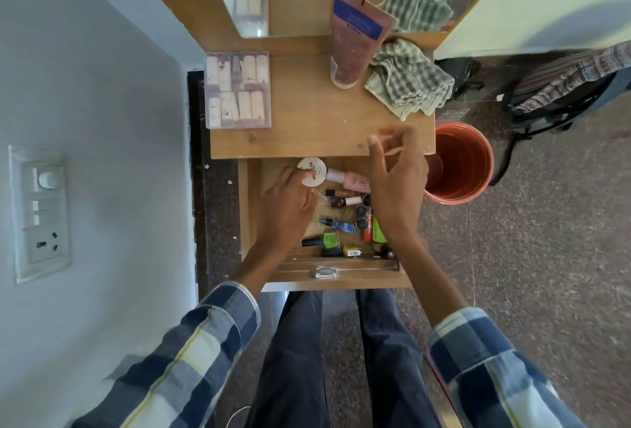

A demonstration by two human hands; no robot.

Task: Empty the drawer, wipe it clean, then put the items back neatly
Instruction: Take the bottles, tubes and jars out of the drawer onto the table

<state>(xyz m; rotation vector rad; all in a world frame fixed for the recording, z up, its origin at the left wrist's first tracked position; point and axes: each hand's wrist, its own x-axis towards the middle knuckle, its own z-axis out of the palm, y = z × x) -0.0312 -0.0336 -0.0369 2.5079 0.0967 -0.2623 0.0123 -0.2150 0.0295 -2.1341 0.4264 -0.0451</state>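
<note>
The wooden drawer (244,209) is pulled out below the tabletop and holds several small cosmetics. My left hand (288,209) reaches into it, and its fingers grip a round white jar (316,171) at the back. Beside the jar lies a pink bottle (351,180), with several nail polish bottles (341,202) and tubes toward the front. My right hand (396,178) hovers over the drawer's right side at the table edge, fingers spread and loosely bent, holding nothing. A green checked cloth (408,81) lies on the tabletop at the right.
On the tabletop (307,127) lie a clear box of press-on nails (238,89) at the left and a brown Vaseline tube (355,45) against the mirror. An orange bucket (461,161) stands on the floor right of the drawer. A backpack (560,93) lies further right.
</note>
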